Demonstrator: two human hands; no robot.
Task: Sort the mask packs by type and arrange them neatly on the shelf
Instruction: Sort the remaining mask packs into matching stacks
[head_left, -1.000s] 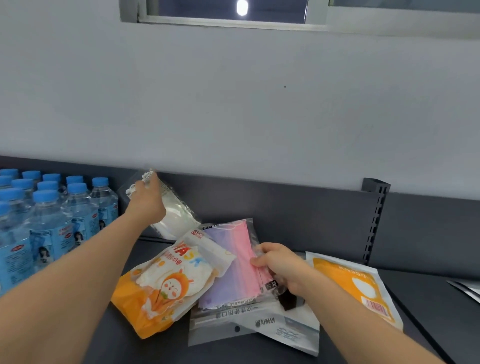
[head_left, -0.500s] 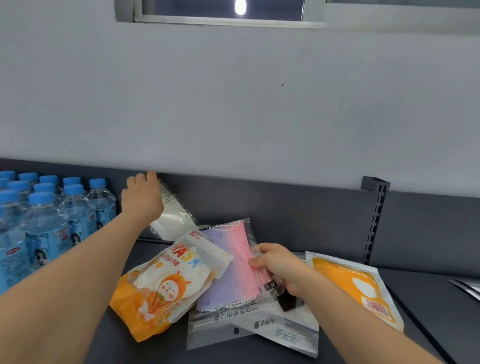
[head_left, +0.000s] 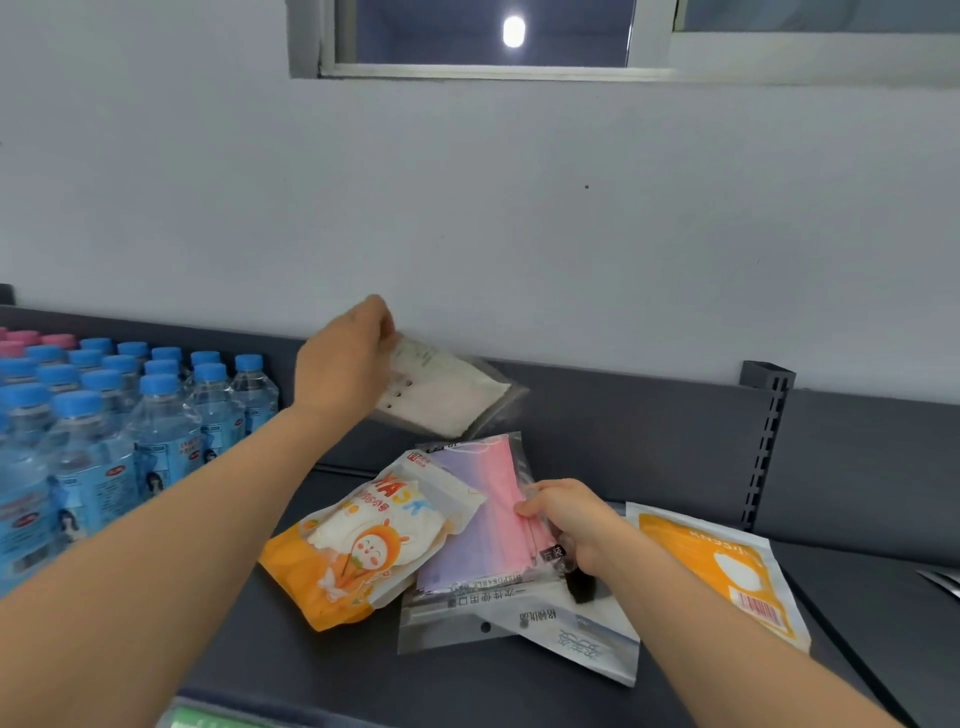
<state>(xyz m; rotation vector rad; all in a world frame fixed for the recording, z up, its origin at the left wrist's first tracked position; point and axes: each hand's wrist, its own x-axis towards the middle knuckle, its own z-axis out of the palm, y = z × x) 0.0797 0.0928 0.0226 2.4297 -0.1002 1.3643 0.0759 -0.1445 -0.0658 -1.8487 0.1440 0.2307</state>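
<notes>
My left hand (head_left: 343, 364) holds a clear pack of white masks (head_left: 447, 397) by its top edge, lifted and tilted against the shelf's dark back panel. My right hand (head_left: 566, 522) grips a clear pack of pink and purple masks (head_left: 483, 519) lying on the grey shelf (head_left: 311, 670). An orange cartoon kids' mask pack (head_left: 358, 545) lies partly over its left side. A white pack with blue print (head_left: 582, 634) sticks out beneath it. To the right lies an orange-and-white mask pack (head_left: 727, 566).
Several blue-capped water bottles (head_left: 93, 447) stand crowded at the left of the shelf, with pink caps behind them. A slotted upright post (head_left: 766, 447) divides the back panel at right. A shiny pack edge (head_left: 943, 579) shows at far right.
My left hand has taken the white mask pack by its top and swung it up and to the right. My right hand has stayed on the pink and purple pack.
</notes>
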